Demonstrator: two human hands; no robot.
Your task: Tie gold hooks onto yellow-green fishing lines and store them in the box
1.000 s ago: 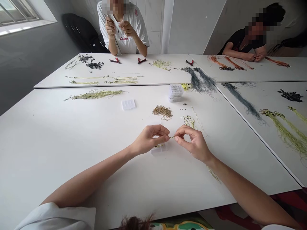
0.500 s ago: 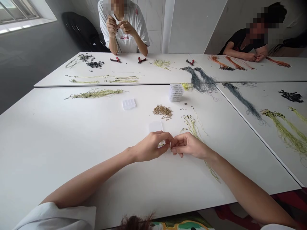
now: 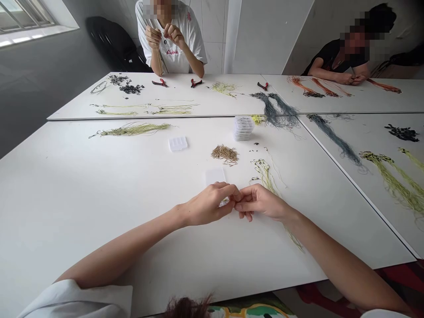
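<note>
My left hand [image 3: 212,204] and my right hand [image 3: 261,203] meet fingertip to fingertip low over the white table [image 3: 99,198], both pinched on a tiny piece that I cannot make out. A thin yellow-green cord [image 3: 293,238] trails from under my right wrist toward the table's near edge. A small clear plastic box [image 3: 215,175] lies just beyond my left fingers. A bundle of yellow-green cords [image 3: 263,170] lies just past my right hand.
A pile of small brass pins [image 3: 225,153], a clear box [image 3: 178,143], a stack of clear boxes [image 3: 243,128] and a green cord bundle [image 3: 132,129] lie farther back. Two other people sit at the far tables with pliers [image 3: 195,82] and grey cords [image 3: 274,108].
My hands dropped from a raised, apart pinch to the tabletop and closed together, uncovering the clear box beyond them. In the last half second they barely moved.
</note>
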